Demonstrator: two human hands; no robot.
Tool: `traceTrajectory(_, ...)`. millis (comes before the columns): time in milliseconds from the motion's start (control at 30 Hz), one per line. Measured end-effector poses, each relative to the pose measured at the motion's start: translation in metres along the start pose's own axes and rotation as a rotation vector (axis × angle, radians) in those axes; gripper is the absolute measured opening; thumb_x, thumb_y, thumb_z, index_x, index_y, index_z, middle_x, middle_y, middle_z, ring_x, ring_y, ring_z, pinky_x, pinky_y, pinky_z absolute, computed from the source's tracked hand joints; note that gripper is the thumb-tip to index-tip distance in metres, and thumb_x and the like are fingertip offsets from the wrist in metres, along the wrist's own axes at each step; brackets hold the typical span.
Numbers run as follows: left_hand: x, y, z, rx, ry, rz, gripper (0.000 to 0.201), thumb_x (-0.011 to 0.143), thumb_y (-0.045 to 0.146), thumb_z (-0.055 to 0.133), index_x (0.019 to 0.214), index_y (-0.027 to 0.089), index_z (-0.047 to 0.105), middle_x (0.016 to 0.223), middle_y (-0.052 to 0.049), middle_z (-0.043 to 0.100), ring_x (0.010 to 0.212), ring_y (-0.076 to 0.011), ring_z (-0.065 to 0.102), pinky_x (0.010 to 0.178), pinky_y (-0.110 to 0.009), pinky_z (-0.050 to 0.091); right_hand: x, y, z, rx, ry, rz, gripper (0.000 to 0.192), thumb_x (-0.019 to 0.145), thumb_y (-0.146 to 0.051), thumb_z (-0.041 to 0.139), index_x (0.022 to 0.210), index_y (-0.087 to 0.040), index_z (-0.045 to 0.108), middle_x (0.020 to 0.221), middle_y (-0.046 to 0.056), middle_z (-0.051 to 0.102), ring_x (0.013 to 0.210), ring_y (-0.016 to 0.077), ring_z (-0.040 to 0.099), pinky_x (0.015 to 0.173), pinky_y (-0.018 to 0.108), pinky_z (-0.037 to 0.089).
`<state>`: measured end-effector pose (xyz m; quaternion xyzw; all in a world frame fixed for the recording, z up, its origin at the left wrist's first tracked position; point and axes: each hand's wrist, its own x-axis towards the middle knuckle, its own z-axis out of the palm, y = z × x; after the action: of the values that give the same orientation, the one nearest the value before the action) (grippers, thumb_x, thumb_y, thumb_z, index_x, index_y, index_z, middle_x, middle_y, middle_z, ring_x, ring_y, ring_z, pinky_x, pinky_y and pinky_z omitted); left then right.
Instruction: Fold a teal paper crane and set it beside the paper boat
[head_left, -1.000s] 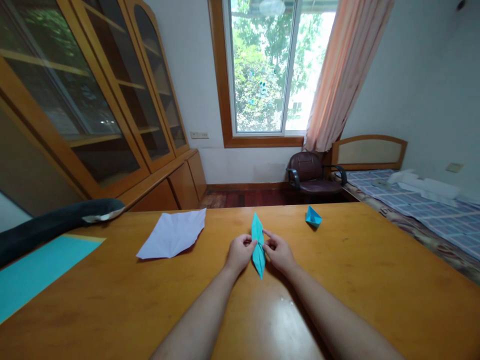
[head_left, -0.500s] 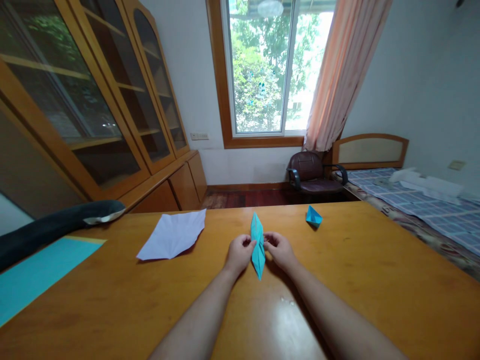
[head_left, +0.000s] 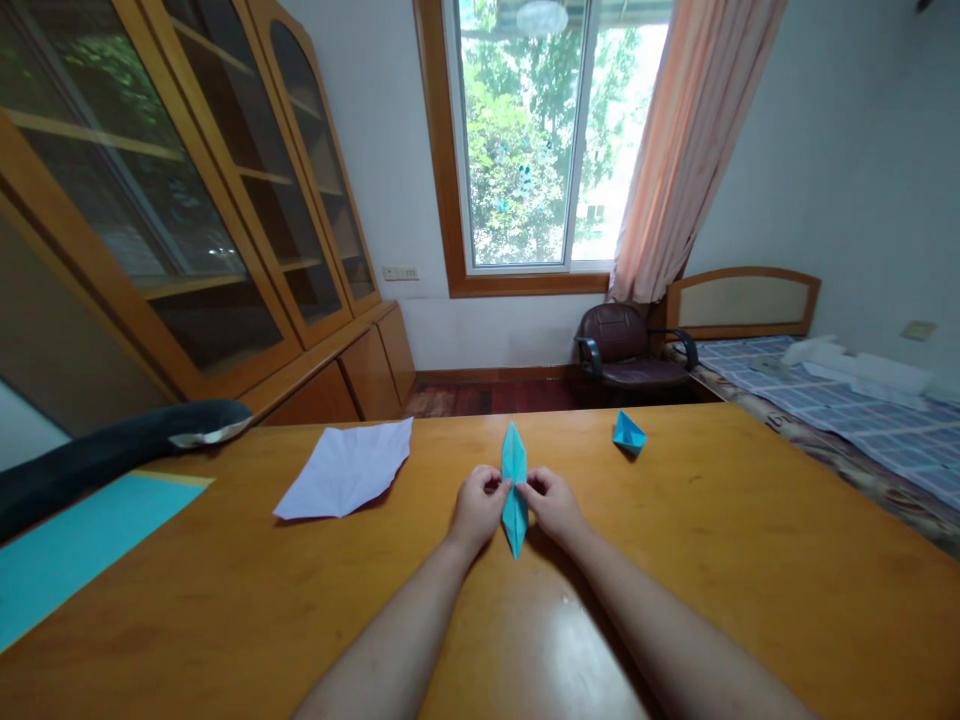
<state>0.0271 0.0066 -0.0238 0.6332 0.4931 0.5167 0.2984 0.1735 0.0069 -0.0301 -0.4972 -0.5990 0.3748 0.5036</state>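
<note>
A long, narrow piece of folded turquoise paper, pointed at both ends, is held between my two hands over the wooden table. My left hand pinches its left edge near the middle, thumb on top. From the other side my right hand grips the right edge, its thumb also on the upper face. A crease runs lengthwise along the paper. The fingers beneath it are partly hidden.
On the wooden table, a creased white sheet lies left of my hands. Turquoise paper sheets and a dark curved object are farther left. A small blue folded paper piece stands near the far right edge.
My right thumb has moved left onto the middle of the paper, level with the left thumb. The paper has straightened slightly, its lower tip shifting left.
</note>
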Motion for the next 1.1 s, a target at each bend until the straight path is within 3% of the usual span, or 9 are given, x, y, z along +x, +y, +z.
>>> traceTrajectory(300, -0.005, 0.004, 0.005, -0.057, -0.031, -0.135, 0.026, 0.078, 0.039, 0.058, 0.070, 0.015, 0.061, 0.057, 0.003, 0.050, 0.053, -0.0109, 0.045, 0.050, -0.021, 0.034, -0.003, -0.011, 0.001, -0.115, 0.039, -0.007, 0.024, 0.073, -0.037, 0.054, 0.057, -0.018, 0.054, 0.050, -0.003, 0.049, 0.050, 0.0119, 0.043, 0.048, 0.023, 0.034)
traceTrajectory(533, -0.008, 0.014, 0.005, -0.039, -0.043, -0.115, 0.025, 0.076, 0.037, 0.059, 0.067, 0.014, 0.061, 0.059, 0.001, 0.057, 0.054, -0.0117, 0.049, 0.052, -0.021, 0.037, -0.009, -0.018, 0.000, -0.240, 0.101, -0.080, 0.022, 0.078, -0.031, 0.052, 0.070, -0.016, 0.065, 0.064, 0.002, 0.063, 0.059, 0.0140, 0.053, 0.057, 0.024, 0.039)
traceTrajectory(733, -0.007, 0.017, 0.006, -0.092, 0.006, -0.132, 0.021, 0.073, 0.033, 0.061, 0.063, 0.014, 0.062, 0.060, -0.001, 0.062, 0.055, -0.0128, 0.053, 0.053, -0.022, 0.039, -0.015, -0.026, -0.001, -0.420, 0.125, -0.228, 0.017, 0.081, -0.026, 0.052, 0.081, -0.018, 0.067, 0.078, 0.005, 0.068, 0.069, 0.0168, 0.058, 0.065, 0.026, 0.042)
traceTrajectory(900, -0.008, 0.020, 0.009, -0.228, -0.019, -0.156, 0.018, 0.068, 0.032, 0.066, 0.070, 0.013, 0.067, 0.067, -0.004, 0.068, 0.060, -0.0149, 0.058, 0.058, -0.024, 0.044, -0.017, -0.032, -0.004, -0.531, 0.178, -0.388, 0.016, 0.081, -0.019, 0.051, 0.084, -0.019, 0.067, 0.081, 0.007, 0.068, 0.076, 0.0196, 0.060, 0.073, 0.029, 0.045)
traceTrajectory(1100, -0.008, 0.024, 0.010, -0.435, -0.062, -0.262, 0.018, 0.066, 0.030, 0.068, 0.068, 0.012, 0.066, 0.064, -0.003, 0.067, 0.057, -0.0130, 0.056, 0.056, -0.023, 0.044, -0.019, -0.037, -0.006, -0.586, 0.133, -0.546, 0.018, 0.084, -0.014, 0.049, 0.084, -0.020, 0.067, 0.083, 0.007, 0.068, 0.080, 0.0189, 0.059, 0.076, 0.028, 0.044)
